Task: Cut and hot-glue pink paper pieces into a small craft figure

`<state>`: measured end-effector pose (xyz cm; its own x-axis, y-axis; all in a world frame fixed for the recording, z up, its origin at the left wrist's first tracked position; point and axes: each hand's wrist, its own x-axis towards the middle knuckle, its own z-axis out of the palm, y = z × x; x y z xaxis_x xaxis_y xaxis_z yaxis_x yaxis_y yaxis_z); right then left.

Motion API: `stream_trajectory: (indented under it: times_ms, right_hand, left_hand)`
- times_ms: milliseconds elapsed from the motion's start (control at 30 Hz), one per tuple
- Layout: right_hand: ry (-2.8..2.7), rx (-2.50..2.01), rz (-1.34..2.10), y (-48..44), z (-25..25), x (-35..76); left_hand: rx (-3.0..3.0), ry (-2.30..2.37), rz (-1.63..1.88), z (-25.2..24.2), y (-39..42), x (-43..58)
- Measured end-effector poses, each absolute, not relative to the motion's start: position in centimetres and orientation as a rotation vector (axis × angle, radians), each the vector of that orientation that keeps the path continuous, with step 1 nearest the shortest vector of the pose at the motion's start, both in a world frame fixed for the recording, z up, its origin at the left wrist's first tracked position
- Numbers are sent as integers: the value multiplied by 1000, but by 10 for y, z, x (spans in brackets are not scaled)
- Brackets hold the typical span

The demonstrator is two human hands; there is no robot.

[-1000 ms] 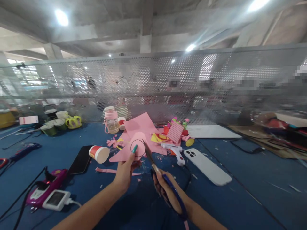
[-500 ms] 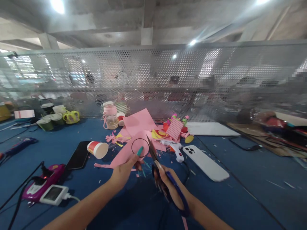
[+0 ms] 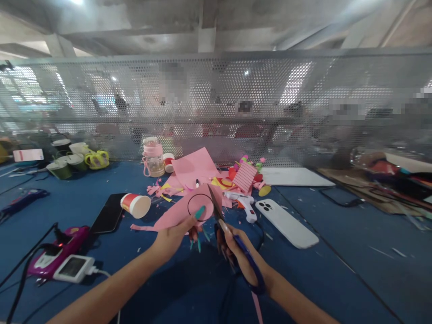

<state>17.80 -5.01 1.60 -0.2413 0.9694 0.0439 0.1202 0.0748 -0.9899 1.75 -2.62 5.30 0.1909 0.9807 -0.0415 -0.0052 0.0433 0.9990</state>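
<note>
The blue counter (image 3: 354, 301) reaches back to a perforated metal partition (image 3: 216, 99). The left hand (image 3: 173, 236) pinches a pink paper sheet (image 3: 175, 216), thumb over its drawn circle (image 3: 195, 203); the right hand (image 3: 241, 249) grips scissors (image 3: 221, 223), blades at the sheet's right edge. Cutting looks partway: the circle seems not yet freed. A glue gun (image 3: 249, 210) and white smartphone (image 3: 286, 225) bound the room rightward, a tipped paper cup (image 3: 135, 205) leftward.

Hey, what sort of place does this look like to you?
Probably a craft workshop, though I can't be certain: there are metal scissors with blue handles, a white pistol-shaped plastic glue gun and a long grey perforated metal partition in the background.
</note>
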Motion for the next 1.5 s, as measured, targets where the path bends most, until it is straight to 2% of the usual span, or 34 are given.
stream_trajectory:
  times_ms: [633,1500]
  right_hand:
    - [-1702,-1086,1043,-47,13,186]
    - [-1761,-1051,944,-46,12,190]
  left_hand:
    - [1220,971,910,37,-22,13]
    - [1214,946,889,41,-22,17]
